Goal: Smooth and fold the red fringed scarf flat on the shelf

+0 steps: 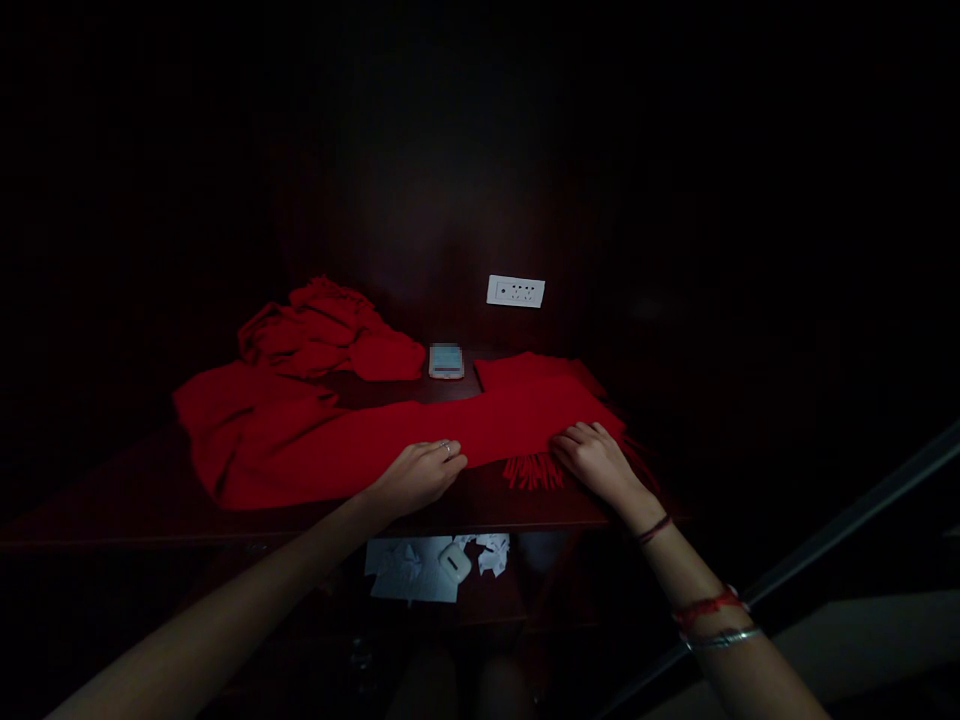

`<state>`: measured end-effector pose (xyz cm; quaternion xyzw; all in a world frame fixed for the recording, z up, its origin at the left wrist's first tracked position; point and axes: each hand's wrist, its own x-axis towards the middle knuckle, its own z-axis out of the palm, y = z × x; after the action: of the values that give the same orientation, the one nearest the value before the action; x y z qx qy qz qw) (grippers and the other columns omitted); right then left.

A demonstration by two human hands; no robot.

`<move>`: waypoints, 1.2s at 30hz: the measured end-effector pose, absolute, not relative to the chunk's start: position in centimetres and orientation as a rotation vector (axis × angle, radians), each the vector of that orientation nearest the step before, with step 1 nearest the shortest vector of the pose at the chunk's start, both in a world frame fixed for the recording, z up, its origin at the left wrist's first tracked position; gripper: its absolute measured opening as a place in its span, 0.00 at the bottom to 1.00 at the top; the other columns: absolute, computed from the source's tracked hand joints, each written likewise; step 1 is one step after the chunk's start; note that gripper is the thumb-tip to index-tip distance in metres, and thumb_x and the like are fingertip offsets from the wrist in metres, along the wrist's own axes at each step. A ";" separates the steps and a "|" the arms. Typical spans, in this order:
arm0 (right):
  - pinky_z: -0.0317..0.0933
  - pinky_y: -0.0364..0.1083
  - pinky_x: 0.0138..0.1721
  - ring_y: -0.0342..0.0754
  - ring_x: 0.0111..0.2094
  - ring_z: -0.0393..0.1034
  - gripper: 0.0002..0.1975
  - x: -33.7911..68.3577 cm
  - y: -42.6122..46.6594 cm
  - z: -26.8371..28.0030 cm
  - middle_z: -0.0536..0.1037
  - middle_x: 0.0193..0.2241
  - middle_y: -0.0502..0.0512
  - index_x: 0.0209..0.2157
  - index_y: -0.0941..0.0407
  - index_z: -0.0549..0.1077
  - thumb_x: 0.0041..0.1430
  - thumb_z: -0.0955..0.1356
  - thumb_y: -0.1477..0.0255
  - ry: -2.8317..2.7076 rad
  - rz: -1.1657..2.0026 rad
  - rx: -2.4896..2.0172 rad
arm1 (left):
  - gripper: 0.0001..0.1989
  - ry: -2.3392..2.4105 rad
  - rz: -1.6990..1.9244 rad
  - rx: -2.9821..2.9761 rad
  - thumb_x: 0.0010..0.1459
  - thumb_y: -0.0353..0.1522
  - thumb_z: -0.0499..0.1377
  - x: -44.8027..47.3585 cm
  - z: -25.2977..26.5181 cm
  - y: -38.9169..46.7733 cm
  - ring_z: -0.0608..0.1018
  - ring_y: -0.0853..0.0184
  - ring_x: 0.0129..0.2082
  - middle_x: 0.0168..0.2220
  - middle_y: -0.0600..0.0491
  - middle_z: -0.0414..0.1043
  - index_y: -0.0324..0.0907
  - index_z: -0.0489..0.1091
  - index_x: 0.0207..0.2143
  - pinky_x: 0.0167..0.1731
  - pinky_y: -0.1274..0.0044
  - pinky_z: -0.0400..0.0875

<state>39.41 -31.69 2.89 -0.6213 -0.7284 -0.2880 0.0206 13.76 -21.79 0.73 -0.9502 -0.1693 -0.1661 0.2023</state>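
A long red fringed scarf (360, 445) lies across the dark tabletop, wider and rumpled at its left end. My left hand (427, 475), with a ring on one finger, has its fingers closed on the near edge around the middle. Farther right, my right hand (596, 460) grips the same near edge with curled fingers. Between the two hands, red fringe (534, 472) sticks out from under the cloth. More red cloth (532, 368) lies flat behind the scarf at the right. The undersides of both hands are hidden.
A bunched heap of red cloth (330, 335) sits at the back left. Beside it lies a phone (447, 361) with a lit screen. A white socket panel (516, 291) is on the back wall. Below the table edge are papers (412, 575) and a small white case (454, 563).
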 end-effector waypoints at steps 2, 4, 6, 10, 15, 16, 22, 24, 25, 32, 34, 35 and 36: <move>0.44 0.45 0.37 0.46 0.35 0.59 0.10 38.9 -31.5 2.6 0.71 0.31 0.54 0.37 0.57 0.69 0.55 0.60 0.71 -2.287 -0.880 -1.853 | 0.07 -0.480 -0.469 -2.644 0.55 0.28 0.46 13.8 0.7 -21.8 0.69 0.69 0.30 0.30 0.53 0.65 0.40 0.62 0.29 0.28 0.79 0.62; 0.44 0.45 0.38 0.46 0.35 0.58 0.10 38.3 -31.1 2.4 0.71 0.31 0.54 0.38 0.57 0.68 0.55 0.61 0.71 -2.320 -0.891 -1.807 | 0.07 -0.485 -0.478 -2.637 0.55 0.28 0.46 13.8 0.7 -21.7 0.69 0.69 0.30 0.30 0.53 0.65 0.40 0.62 0.29 0.28 0.79 0.63; 0.44 0.46 0.38 0.47 0.35 0.58 0.09 38.0 -30.7 2.3 0.71 0.31 0.54 0.37 0.58 0.69 0.55 0.61 0.73 -2.344 -0.922 -1.804 | 0.06 -0.489 -0.487 -2.632 0.55 0.28 0.46 13.8 0.6 -21.7 0.70 0.69 0.30 0.30 0.53 0.65 0.40 0.62 0.29 0.28 0.79 0.63; 0.45 0.46 0.37 0.47 0.34 0.58 0.08 38.9 -30.6 2.2 0.71 0.30 0.55 0.34 0.58 0.70 0.54 0.61 0.77 -2.354 -0.974 -1.856 | 0.06 -0.476 -0.489 -2.636 0.55 0.28 0.46 13.8 0.4 -21.6 0.70 0.69 0.30 0.31 0.53 0.65 0.40 0.62 0.29 0.28 0.79 0.63; 0.46 0.46 0.36 0.47 0.34 0.59 0.09 39.2 -31.7 2.6 0.71 0.29 0.55 0.35 0.58 0.70 0.55 0.60 0.77 -2.268 -0.940 -1.905 | 0.05 -0.453 -0.506 -2.642 0.54 0.28 0.47 13.9 0.4 -21.6 0.70 0.69 0.31 0.31 0.53 0.65 0.41 0.62 0.30 0.28 0.79 0.63; 0.46 0.46 0.37 0.47 0.34 0.59 0.09 38.7 -31.9 2.8 0.71 0.29 0.55 0.35 0.58 0.70 0.55 0.60 0.76 -2.253 -0.908 -1.884 | 0.05 -0.460 -0.513 -2.641 0.54 0.28 0.47 13.9 0.5 -21.6 0.70 0.69 0.31 0.30 0.53 0.65 0.41 0.62 0.30 0.28 0.79 0.63; 0.47 0.45 0.40 0.46 0.37 0.59 0.12 31.8 -30.8 2.8 0.70 0.33 0.54 0.40 0.56 0.67 0.55 0.60 0.68 -2.370 -0.677 -1.589 | 0.06 -0.505 -0.560 -2.650 0.56 0.30 0.46 13.8 0.3 -21.6 0.70 0.69 0.30 0.29 0.53 0.65 0.41 0.62 0.30 0.27 0.79 0.63; 0.47 0.45 0.40 0.47 0.37 0.59 0.10 30.0 -29.7 2.3 0.70 0.32 0.54 0.37 0.57 0.68 0.55 0.61 0.69 -2.387 -0.682 -1.572 | 0.07 -0.523 -0.568 -2.654 0.56 0.30 0.46 13.8 0.3 -21.6 0.70 0.69 0.29 0.29 0.53 0.65 0.41 0.62 0.30 0.27 0.79 0.63; 0.47 0.46 0.40 0.47 0.36 0.59 0.09 29.5 -29.2 2.1 0.70 0.31 0.54 0.35 0.58 0.69 0.55 0.61 0.70 -2.395 -0.695 -1.577 | 0.07 -0.528 -0.570 -2.655 0.56 0.30 0.46 13.7 0.3 -21.6 0.70 0.69 0.29 0.29 0.53 0.65 0.40 0.62 0.29 0.27 0.79 0.63; 0.46 0.46 0.38 0.47 0.34 0.60 0.07 32.1 -28.8 2.0 0.71 0.28 0.55 0.31 0.58 0.69 0.55 0.60 0.76 -2.368 -0.837 -1.734 | 0.07 -0.522 -0.562 -2.670 0.56 0.30 0.46 13.8 0.8 -21.9 0.70 0.69 0.30 0.30 0.53 0.65 0.40 0.62 0.29 0.27 0.79 0.63; 0.46 0.47 0.37 0.47 0.34 0.60 0.07 33.5 -29.4 2.3 0.71 0.29 0.55 0.30 0.58 0.69 0.54 0.61 0.76 -2.335 -0.851 -1.821 | 0.07 -0.512 -0.550 -2.678 0.56 0.29 0.46 13.8 0.9 -22.0 0.70 0.69 0.31 0.31 0.52 0.65 0.40 0.62 0.30 0.28 0.79 0.63; 0.46 0.47 0.37 0.47 0.34 0.60 0.07 33.9 -29.7 2.4 0.71 0.29 0.56 0.30 0.58 0.70 0.54 0.61 0.77 -2.322 -0.853 -1.861 | 0.07 -0.507 -0.546 -2.683 0.56 0.29 0.46 13.8 0.9 -22.0 0.70 0.69 0.31 0.31 0.52 0.66 0.40 0.62 0.30 0.29 0.79 0.63; 0.46 0.47 0.37 0.47 0.34 0.60 0.07 34.2 -30.0 2.5 0.71 0.29 0.56 0.30 0.58 0.70 0.54 0.61 0.77 -2.307 -0.851 -1.893 | 0.06 -0.504 -0.545 -2.686 0.56 0.29 0.46 13.8 0.9 -22.0 0.70 0.69 0.31 0.32 0.52 0.66 0.40 0.62 0.30 0.29 0.79 0.63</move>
<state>34.16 -29.98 2.54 -0.6098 -0.7433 -0.2742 0.0192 13.78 -22.00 0.87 -0.9487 -0.1780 -0.1926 0.1766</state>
